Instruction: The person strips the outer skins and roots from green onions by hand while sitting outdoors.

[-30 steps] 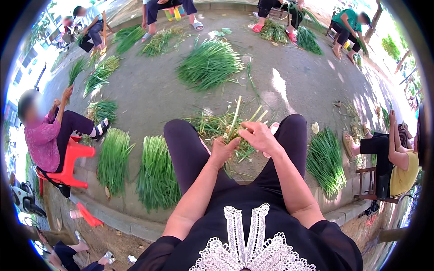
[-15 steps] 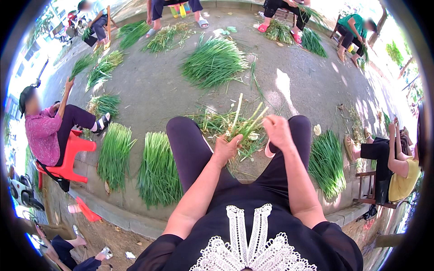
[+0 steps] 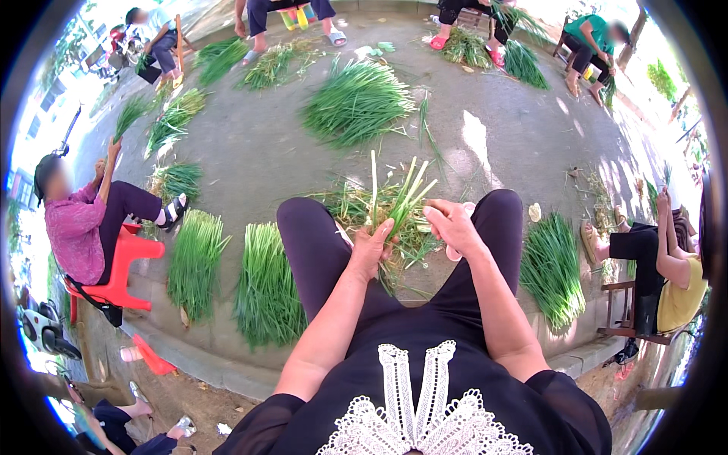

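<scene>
Between the knees, left hand (image 3: pixel 373 248) grips scallion bunch (image 3: pixel 400 199).

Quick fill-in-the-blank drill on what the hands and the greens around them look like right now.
1. The left hand grips a small bunch of green stalks, their ends pointing ____.
2. The right hand is beside the bunch, above the person's ____ leg.
3. The seated person at far left uses a ____ plastic stool.

Missing: up; right; red
</scene>
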`<state>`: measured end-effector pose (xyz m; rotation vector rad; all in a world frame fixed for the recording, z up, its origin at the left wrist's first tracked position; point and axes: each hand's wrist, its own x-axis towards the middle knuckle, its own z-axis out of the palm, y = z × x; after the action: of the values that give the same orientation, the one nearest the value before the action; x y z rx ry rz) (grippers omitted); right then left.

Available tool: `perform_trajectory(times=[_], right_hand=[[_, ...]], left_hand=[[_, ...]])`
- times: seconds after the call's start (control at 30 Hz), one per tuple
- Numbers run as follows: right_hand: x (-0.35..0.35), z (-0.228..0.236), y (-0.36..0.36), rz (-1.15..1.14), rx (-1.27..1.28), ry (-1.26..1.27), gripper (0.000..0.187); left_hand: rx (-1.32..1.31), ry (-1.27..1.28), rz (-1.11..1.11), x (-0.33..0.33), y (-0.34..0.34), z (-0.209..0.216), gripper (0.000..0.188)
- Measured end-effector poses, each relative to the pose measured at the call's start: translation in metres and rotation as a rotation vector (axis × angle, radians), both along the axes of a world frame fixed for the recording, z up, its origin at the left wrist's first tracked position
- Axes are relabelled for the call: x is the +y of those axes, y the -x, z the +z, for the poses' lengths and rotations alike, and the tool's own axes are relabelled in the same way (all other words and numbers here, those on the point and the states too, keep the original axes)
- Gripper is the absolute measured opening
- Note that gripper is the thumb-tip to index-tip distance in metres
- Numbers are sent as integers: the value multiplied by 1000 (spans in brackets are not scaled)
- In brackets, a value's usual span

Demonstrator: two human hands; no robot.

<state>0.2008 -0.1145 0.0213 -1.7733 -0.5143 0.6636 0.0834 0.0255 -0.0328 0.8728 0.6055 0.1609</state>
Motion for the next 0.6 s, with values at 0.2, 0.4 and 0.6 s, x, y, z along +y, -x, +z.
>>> perform_trajectory(times=[0.2,0.4,0.6], right_hand=[[7,-7,1,59,-171,50,24],[-8,-9,-19,-268,-294,27,21],[-23,-3,-22,-238,-75,-8,27]], left_hand=[[-8,-22,-84,1,2,3,26],[14,-11,-53,-1,2,6,26],[-13,59,-79,2,0,2,25]])
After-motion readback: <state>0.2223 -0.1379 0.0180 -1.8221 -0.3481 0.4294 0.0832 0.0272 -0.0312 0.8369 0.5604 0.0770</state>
